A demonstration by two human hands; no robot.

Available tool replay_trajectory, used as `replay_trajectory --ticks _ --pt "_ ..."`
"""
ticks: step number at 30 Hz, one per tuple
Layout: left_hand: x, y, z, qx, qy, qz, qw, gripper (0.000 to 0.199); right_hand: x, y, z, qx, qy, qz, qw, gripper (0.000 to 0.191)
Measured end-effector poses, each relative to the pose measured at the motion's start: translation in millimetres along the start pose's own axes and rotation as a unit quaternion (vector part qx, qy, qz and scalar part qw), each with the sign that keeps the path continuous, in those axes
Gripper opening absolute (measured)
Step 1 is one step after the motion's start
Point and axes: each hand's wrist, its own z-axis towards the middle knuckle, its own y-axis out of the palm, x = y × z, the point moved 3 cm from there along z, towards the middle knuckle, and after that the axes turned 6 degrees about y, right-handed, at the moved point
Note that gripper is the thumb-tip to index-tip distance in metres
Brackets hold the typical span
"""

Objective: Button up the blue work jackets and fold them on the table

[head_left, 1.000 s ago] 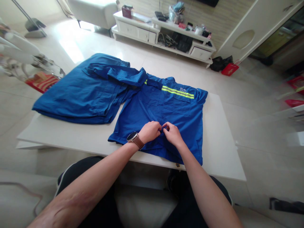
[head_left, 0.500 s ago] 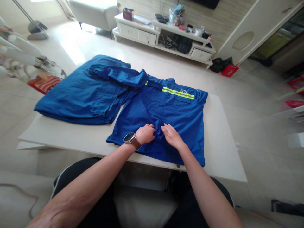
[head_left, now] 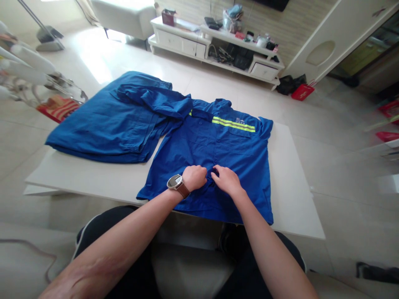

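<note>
A blue work jacket [head_left: 240, 174] with a yellow-and-grey reflective stripe across its chest lies front up, its lower hem at the near table edge. My left hand [head_left: 195, 177], with a brown-strapped watch [head_left: 175, 181] on the wrist, is closed on the jacket's front near the button line. Just to its right, my right hand [head_left: 227, 179] has its thumb and fingers pinched at the same front strip. The cloth between my fingertips is mostly hidden. To the left lie folded blue garments [head_left: 102, 120], with a sleeve of the jacket resting over them.
Under the clothes is a white table [head_left: 296, 178]. Beyond it stand a white TV cabinet [head_left: 177, 43] with assorted items and a grey seat [head_left: 124, 16]. A white rack [head_left: 34, 70] is at far left. A red bag [head_left: 302, 92] sits on the floor at right.
My hands have curled further and shifted slightly toward me. The jacket's lower hem has moved a little nearer to me, and its front looks flatter.
</note>
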Motion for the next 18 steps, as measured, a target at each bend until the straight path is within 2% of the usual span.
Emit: replay_trajectory --ticks 3,5,8,13,18 --pt "-1 7.2 3 0.039 0.052 -0.008 0.998 0.026 3 7 1 0.015 -0.013 0.003 1.0 0.053" --pt "-3 13.9 5 0.048 0.082 -0.019 0.995 0.03 6 11 2 0.012 -0.02 0.001 1.0 0.052" --pt "-3 22.2 7 0.033 0.102 -0.042 0.993 0.037 6 13 4 0.01 -0.04 0.01 0.999 0.046" --pt "4 18.5 6 -0.003 0.082 -0.032 0.996 0.026 3 9 6 0.006 -0.043 0.036 0.998 0.031" --pt "9 11.5 4 -0.025 0.052 -0.036 0.998 0.028 4 11 8 -0.015 -0.032 0.085 0.996 0.025"
